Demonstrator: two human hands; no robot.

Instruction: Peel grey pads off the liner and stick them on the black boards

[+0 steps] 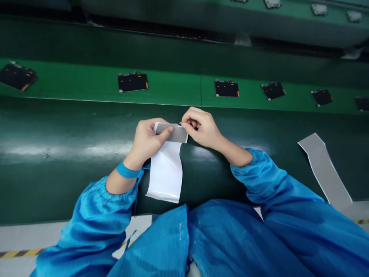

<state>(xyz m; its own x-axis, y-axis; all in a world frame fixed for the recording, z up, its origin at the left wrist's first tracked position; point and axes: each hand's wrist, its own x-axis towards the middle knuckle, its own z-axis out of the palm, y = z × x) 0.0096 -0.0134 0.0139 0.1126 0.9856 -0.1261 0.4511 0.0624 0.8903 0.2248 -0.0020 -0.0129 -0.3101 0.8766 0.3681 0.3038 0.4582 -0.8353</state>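
My left hand [147, 139] grips the top of a white strip of backing sheet [165, 173] that hangs down over the dark green table edge, thumb pressed on a grey film piece [174, 133] at its upper end. My right hand [201, 129] pinches the right corner of that grey piece with its fingertips curled. Both hands meet above the dark green work surface [72, 154]. I wear blue sleeves and a blue wrist strap [127, 171] on the left wrist.
A green conveyor belt [173, 86] runs behind the hands and carries several dark flat panels, such as one at the left [133, 81] and one right of centre [226, 88]. A loose grey strip [324, 169] lies at the right of the table.
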